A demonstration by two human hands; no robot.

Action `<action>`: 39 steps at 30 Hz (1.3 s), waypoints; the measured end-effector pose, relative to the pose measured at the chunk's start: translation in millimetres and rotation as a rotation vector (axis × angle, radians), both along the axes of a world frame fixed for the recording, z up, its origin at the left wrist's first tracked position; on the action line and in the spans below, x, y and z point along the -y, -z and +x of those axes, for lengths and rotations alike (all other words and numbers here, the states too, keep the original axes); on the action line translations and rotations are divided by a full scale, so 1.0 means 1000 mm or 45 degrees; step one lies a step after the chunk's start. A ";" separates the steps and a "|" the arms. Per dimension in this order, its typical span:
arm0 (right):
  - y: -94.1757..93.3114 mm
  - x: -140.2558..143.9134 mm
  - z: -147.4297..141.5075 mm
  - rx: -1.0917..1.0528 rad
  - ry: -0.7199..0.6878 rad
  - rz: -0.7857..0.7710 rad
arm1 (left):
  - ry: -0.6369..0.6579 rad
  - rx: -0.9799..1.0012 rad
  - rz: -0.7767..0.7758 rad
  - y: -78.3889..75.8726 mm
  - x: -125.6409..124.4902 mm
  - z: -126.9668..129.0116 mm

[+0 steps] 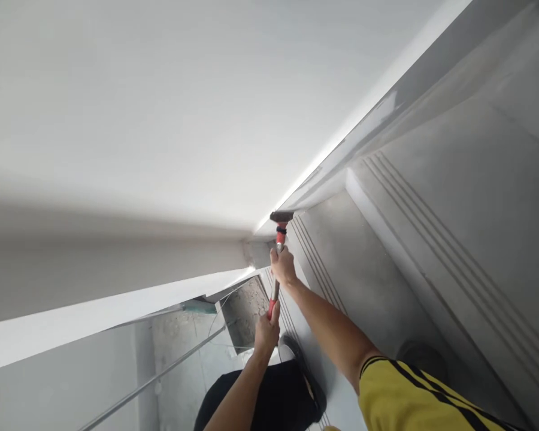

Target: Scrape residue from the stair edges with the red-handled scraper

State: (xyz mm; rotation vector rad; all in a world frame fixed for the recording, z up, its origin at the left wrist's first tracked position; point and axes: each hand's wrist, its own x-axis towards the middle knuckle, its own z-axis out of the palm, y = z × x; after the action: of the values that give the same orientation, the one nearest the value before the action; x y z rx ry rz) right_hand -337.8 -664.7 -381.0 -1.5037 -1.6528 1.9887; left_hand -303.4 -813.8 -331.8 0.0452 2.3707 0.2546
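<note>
Scraping along the foot of the white wall (161, 120) appears to be the step in hand, judged from how the long-handled scraper (277, 257) is set. Its dark blade (281, 216) is pressed into the corner where that wall meets the grey stair steps (431, 239), and all places below are given from this blade. Just below the blade, the right hand (283, 267) is wrapped closed around the metal shaft; further down the shaft, the left hand (268, 330) is closed around the red end grip. To the right of the blade, grooved tread strips (314, 251) are seen running across the steps, and a narrow pale skirting line (341, 161) is followed up and away along the wall. To the left of and below the blade, an open stairwell is seen, crossed by a thin metal rail (179, 359), with rough concrete (247, 311) beneath. The next move is judged to call for firm downward pressure and a short push along the joint, with the blade kept flat. Room is tight at the wall side; free space is offered only along the steps, and the drop beside the rail should be minded.
</note>
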 end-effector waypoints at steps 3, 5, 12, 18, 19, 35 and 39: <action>0.011 -0.012 0.001 -0.055 0.200 -0.056 | 0.135 -0.004 0.092 0.018 -0.003 -0.010; 0.015 -0.008 -0.002 -0.075 0.277 -0.039 | 0.169 0.011 0.127 0.024 0.003 -0.015; 0.009 0.015 -0.012 -0.104 0.241 -0.125 | 0.089 0.195 0.096 0.019 0.026 -0.018; 0.012 -0.012 -0.002 -0.092 0.367 0.007 | 0.252 0.127 0.207 0.026 0.007 -0.017; 0.014 -0.008 -0.002 -0.065 0.347 0.034 | 0.230 0.133 0.205 0.028 0.009 -0.014; 0.034 0.029 -0.023 -0.069 0.232 -0.077 | 0.221 0.111 0.166 0.043 0.045 -0.032; 0.034 0.023 -0.017 -0.039 0.293 -0.045 | 0.228 0.130 0.211 0.045 0.039 -0.022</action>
State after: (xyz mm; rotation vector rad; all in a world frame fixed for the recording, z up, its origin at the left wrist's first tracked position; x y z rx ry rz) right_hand -355.1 -688.1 -415.5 -1.5862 -1.3699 1.9164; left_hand -324.9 -852.9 -376.5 0.3144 2.2229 0.3574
